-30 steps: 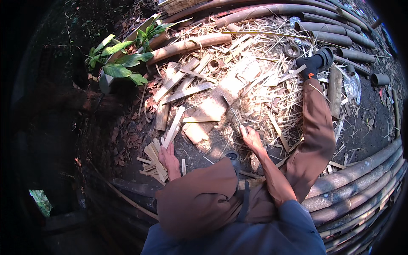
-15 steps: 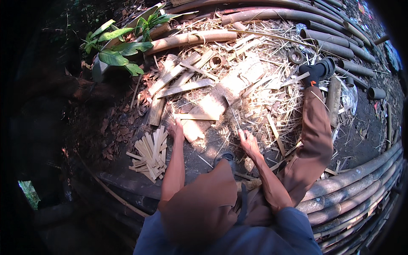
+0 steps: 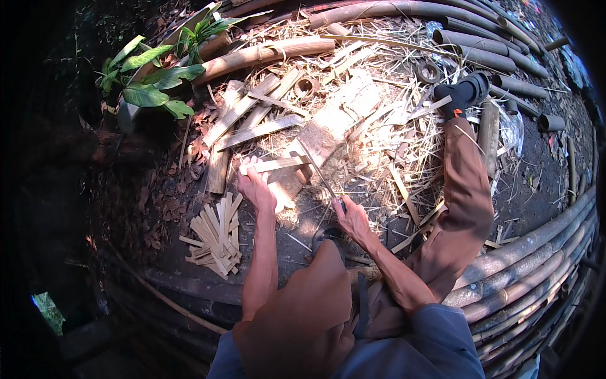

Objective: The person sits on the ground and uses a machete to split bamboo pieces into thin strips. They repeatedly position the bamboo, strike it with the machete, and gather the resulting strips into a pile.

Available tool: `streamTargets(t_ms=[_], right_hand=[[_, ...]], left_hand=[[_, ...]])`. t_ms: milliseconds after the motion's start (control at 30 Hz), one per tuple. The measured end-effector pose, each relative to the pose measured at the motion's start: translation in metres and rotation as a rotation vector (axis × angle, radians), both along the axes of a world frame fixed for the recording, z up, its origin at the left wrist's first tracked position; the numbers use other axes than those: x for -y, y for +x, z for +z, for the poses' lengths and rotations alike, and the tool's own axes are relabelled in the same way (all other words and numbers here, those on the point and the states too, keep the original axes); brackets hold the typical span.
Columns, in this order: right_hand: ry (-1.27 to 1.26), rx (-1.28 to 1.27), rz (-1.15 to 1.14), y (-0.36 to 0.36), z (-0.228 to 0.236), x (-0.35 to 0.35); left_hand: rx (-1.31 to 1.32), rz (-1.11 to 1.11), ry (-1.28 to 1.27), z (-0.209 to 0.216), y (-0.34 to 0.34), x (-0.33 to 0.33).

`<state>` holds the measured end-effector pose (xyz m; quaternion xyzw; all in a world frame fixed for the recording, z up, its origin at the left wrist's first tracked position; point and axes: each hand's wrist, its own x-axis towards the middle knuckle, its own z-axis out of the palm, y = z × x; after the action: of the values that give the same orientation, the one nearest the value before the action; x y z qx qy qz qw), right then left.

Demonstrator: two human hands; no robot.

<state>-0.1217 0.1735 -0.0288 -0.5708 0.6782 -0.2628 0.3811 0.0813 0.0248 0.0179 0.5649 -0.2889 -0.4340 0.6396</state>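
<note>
bamboo strip (image 3: 276, 165) is reaching over the log (image 3: 322, 136), left hand (image 3: 257, 191) pinching its left end, right hand (image 3: 355, 221) wrapping its grip around a knife (image 3: 322, 177). clean work is probably needing steady bracing, fingers staying clear.

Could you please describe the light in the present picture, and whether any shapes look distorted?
Head view: strong glare whitens the far end of the wooden block and the nearby shavings; head view: deep shadow hides most detail at far left; head view: bamboo poles at lower right curve along the fisheye rim.
</note>
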Motion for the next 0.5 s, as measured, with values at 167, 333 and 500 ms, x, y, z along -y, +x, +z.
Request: streamTargets(t_ms=[167, 333, 500], right_hand=[[0.179, 0.154, -0.004, 0.021, 0.018, 0.002], [0.204, 0.08, -0.112, 0.003, -0.009, 0.003], [0.093, 0.22, -0.163, -0.016, -0.024, -0.004]], left_hand=[[0.204, 0.018, 0.022, 0.023, -0.039, -0.024], [0.325, -0.019, 0.029, 0.028, -0.059, -0.02], [0.279, -0.215, -0.112, -0.002, -0.064, -0.009]])
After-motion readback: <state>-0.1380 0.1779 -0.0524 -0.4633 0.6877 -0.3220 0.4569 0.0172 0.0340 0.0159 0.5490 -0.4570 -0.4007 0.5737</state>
